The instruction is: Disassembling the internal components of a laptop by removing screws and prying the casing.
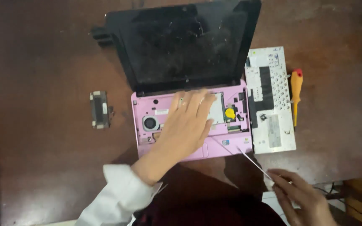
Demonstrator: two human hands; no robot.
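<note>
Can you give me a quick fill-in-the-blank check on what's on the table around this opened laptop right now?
1. The left hand lies flat on the small opened laptop, whose plastic body is ____.
2. The right hand holds a thin ____ rod-shaped tool.
3. The white removed keyboard lies face down to the ____ of the laptop.
4. The screwdriver beside the keyboard has an orange handle with a ____ cap.

Missing words: pink; metal; right; red
</note>
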